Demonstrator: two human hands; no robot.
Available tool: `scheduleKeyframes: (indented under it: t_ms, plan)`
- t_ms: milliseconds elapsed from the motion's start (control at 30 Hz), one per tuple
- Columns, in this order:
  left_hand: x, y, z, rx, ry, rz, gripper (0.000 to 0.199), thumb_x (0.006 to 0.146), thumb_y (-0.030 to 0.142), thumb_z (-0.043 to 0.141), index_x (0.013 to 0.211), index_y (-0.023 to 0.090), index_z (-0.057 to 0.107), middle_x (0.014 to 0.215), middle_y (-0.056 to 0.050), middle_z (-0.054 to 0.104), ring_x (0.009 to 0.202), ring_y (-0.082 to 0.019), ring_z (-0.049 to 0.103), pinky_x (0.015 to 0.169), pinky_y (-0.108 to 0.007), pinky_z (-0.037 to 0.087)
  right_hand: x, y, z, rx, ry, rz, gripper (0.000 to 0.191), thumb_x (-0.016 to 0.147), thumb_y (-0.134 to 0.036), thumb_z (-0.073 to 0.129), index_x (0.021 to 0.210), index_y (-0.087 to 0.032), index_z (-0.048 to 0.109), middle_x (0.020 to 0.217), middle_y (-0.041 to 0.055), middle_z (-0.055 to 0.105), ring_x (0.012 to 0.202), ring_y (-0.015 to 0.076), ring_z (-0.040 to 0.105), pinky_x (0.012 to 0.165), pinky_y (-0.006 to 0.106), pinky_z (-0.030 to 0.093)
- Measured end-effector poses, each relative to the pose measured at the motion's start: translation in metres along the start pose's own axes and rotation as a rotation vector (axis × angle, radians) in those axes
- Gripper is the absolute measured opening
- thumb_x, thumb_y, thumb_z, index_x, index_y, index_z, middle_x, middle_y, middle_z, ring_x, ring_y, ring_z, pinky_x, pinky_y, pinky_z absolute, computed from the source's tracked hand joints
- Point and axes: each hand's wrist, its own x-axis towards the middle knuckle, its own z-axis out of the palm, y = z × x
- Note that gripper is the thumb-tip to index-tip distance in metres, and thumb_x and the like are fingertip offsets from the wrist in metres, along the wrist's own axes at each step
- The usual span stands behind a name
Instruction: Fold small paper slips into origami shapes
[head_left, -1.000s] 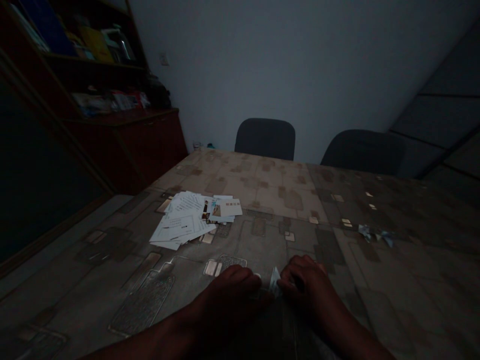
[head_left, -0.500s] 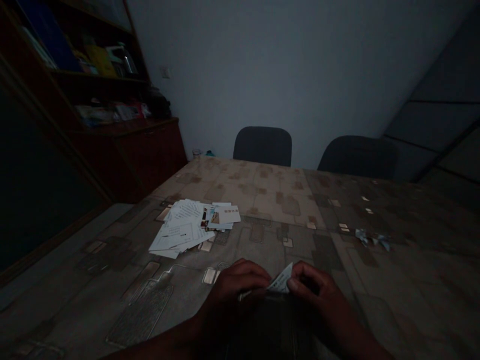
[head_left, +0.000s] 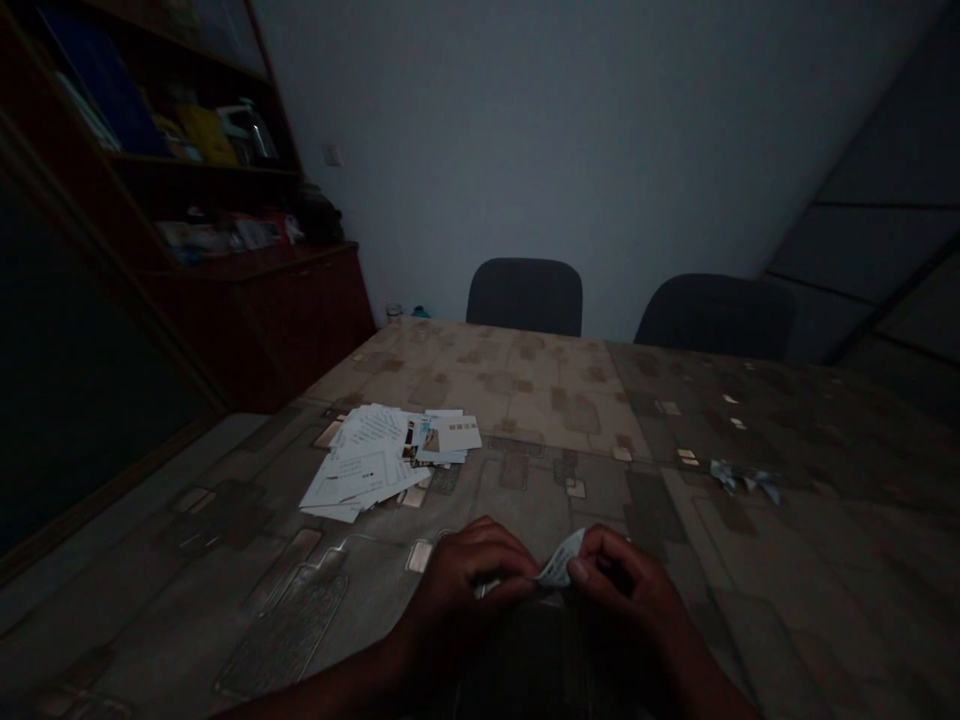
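A small piece of white printed paper (head_left: 561, 562) is held up between my two hands near the table's front edge. My left hand (head_left: 480, 570) pinches its left end, and a pale bit of it shows between the thumb and fingers. On the other side, the thumb and fingers of my right hand (head_left: 619, 575) close on the right part, with a pointed corner sticking up. Left of my hands lies a spread pile of white papers and cards (head_left: 367, 460). Small folded or crumpled paper pieces (head_left: 745, 480) rest on the right side of the table.
The table (head_left: 525, 385) has a patterned cover. Two dark chairs (head_left: 525, 295) (head_left: 716, 315) stand behind it, against a pale wall. At the left back is a reddish-brown cabinet (head_left: 300, 310) with loaded shelves. The scene is dim.
The paper's visible part has become narrower and more curved between my fingers. My right hand has shifted slightly left. The camera view has moved a little.
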Motion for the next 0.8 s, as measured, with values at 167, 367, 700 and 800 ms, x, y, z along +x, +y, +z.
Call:
scheduleKeyframes:
  t_ms: [167,367,700,800]
  plan:
    - [0.001,0.000,0.002,0.021,0.028,-0.039,0.016,0.082,0.028,0.069,0.069,0.019,0.074,0.068,-0.004,0.071,0.070,-0.018,0.064,0.066,-0.030,0.049,-0.001,0.003,0.001,-0.054,0.072,-0.079,0.021,0.083,-0.039,0.057,0.093,-0.021,0.059,0.066,-0.0032,0.053,0.061,0.0155,0.052,0.057,0.025,0.039]
    - [0.000,-0.005,0.002,-0.011,0.126,-0.192,0.012,0.071,0.017,0.072,0.059,0.017,0.068,0.064,-0.003,0.067,0.065,-0.017,0.062,0.065,-0.028,0.046,-0.005,0.005,-0.001,-0.581,0.171,-0.508,0.023,0.085,-0.021,0.055,0.107,-0.023,0.062,0.077,0.0030,0.063,0.072,0.0197,0.058,0.068,0.031,0.044]
    - [-0.003,0.001,0.004,-0.105,0.151,-0.474,0.016,0.069,0.026,0.066,0.058,0.016,0.060,0.058,0.001,0.057,0.059,-0.014,0.052,0.059,-0.024,0.039,0.003,0.012,-0.003,-0.811,0.092,-0.799,0.020,0.086,-0.009,0.054,0.080,-0.024,0.066,0.066,0.0003,0.054,0.064,0.0163,0.048,0.060,0.025,0.036]
    - [-0.003,-0.001,0.003,-0.106,0.140,-0.520,0.017,0.072,0.030,0.063,0.064,0.017,0.058,0.056,0.004,0.052,0.056,-0.013,0.048,0.055,-0.023,0.037,0.005,0.013,-0.010,-0.741,0.060,-0.832,0.031,0.082,0.003,0.047,0.080,-0.023,0.065,0.066,0.0006,0.053,0.065,0.0158,0.046,0.058,0.024,0.035]
